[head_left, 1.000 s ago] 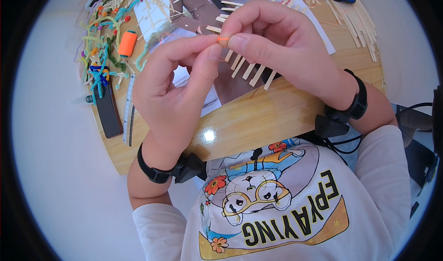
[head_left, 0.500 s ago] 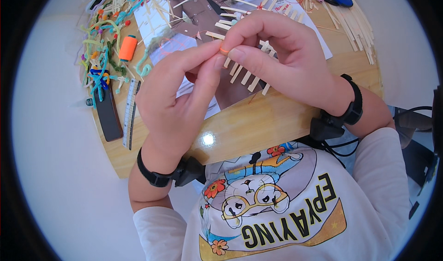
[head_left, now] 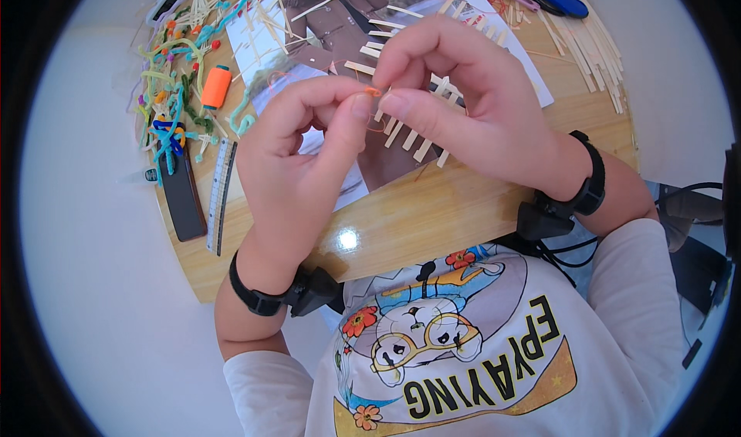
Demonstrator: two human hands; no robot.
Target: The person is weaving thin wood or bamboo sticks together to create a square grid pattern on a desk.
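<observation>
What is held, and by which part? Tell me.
The left hand pinches thin orange thread beside its small loop; whether the right hand holds any cannot be told.

the right hand (head_left: pixel 490 116) has loosened its grip — fingertips (head_left: pixel 395 103) now parted beside the orange thread (head_left: pixel 373 92)

Left fingers (head_left: pixel 360 106) pinched together, right fingers (head_left: pixel 397 104) just beside

A thin orange thread (head_left: pixel 373 92) is held raised, straight toward twelve o'clock from the middle of the view. One part makes a small, bright loop; a finer curve shows near it, toward six o'clock. Whether the loop is knotted, I cannot tell.
</observation>
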